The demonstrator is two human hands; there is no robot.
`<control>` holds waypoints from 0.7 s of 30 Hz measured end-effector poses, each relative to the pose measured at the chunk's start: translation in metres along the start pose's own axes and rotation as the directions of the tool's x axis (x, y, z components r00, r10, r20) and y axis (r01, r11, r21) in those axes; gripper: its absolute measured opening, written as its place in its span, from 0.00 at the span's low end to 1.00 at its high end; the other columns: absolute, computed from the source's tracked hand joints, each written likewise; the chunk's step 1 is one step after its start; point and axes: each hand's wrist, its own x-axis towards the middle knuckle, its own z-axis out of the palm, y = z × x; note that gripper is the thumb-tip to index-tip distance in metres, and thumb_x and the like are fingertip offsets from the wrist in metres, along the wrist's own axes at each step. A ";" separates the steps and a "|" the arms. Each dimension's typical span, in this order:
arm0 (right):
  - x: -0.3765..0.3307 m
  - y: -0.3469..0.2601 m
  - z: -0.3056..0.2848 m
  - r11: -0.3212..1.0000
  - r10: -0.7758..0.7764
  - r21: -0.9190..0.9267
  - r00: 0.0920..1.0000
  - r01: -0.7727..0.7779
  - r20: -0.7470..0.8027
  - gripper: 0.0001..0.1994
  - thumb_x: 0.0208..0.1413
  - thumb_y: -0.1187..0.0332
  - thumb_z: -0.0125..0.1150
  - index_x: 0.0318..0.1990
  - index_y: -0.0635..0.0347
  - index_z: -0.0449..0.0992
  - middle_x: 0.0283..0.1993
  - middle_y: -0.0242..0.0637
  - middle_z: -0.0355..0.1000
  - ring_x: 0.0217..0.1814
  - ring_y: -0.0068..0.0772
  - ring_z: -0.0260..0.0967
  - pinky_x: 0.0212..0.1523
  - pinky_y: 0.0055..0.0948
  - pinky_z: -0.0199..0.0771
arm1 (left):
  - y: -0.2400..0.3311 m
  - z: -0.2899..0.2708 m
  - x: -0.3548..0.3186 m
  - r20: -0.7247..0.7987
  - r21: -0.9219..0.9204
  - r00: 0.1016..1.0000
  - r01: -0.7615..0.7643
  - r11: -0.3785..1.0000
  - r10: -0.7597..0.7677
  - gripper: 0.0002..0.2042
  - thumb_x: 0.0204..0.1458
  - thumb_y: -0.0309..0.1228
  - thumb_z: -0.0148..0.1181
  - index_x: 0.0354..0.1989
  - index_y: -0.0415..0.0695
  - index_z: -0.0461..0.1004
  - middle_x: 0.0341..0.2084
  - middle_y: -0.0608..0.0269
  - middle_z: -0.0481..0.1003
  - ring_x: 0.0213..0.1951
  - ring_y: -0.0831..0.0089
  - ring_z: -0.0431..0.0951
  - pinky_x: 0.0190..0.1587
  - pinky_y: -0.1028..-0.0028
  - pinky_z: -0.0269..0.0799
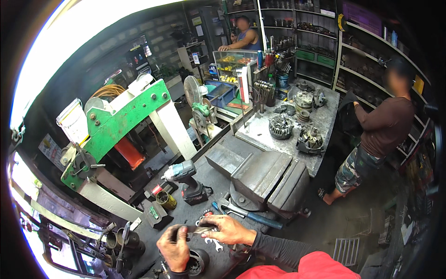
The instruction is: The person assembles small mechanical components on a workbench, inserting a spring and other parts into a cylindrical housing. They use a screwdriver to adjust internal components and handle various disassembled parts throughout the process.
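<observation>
At the near edge of the dark workbench, my left hand and my right hand meet, fingers closed on a small dark flat piece between them. The fingers partly cover it, so its kind does not show. Below my left hand stands a round metal motor housing, open at the top. Spanners lie on the bench just under my right hand. Beyond it a hammer with a blue handle rests beside the vise.
A large bench vise and a cordless impact wrench are beyond my hands. A green press frame rises at the left. Alternator parts lie on a metal-topped table. One person stands at right, another behind the display case.
</observation>
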 end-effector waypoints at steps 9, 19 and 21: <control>0.006 -0.010 -0.003 0.994 -0.099 0.040 0.995 0.098 0.012 0.21 0.56 0.58 0.74 0.52 0.61 0.81 0.47 0.43 0.77 0.50 0.44 0.77 0.51 0.41 0.75 | 0.011 -0.032 0.010 -0.013 0.033 1.000 -0.011 0.999 0.011 0.04 0.59 0.22 0.67 0.37 0.32 0.81 0.25 0.59 0.81 0.28 0.77 0.79 0.32 0.74 0.74; -0.012 -0.041 0.031 0.986 -0.085 -0.148 0.994 0.075 -0.064 0.17 0.58 0.63 0.71 0.49 0.65 0.79 0.46 0.46 0.78 0.51 0.51 0.76 0.54 0.43 0.75 | -0.005 -0.052 0.014 0.072 -0.048 0.996 -0.051 0.998 0.054 0.05 0.61 0.23 0.65 0.37 0.33 0.80 0.26 0.62 0.80 0.27 0.79 0.78 0.31 0.75 0.73; -0.018 -0.039 0.034 0.966 -0.114 -0.238 0.992 0.098 -0.054 0.12 0.53 0.69 0.69 0.44 0.61 0.78 0.44 0.44 0.75 0.50 0.52 0.75 0.52 0.45 0.74 | -0.011 -0.057 0.016 0.103 -0.111 0.993 -0.042 0.993 0.053 0.05 0.61 0.23 0.65 0.38 0.33 0.80 0.27 0.63 0.80 0.27 0.79 0.78 0.32 0.76 0.73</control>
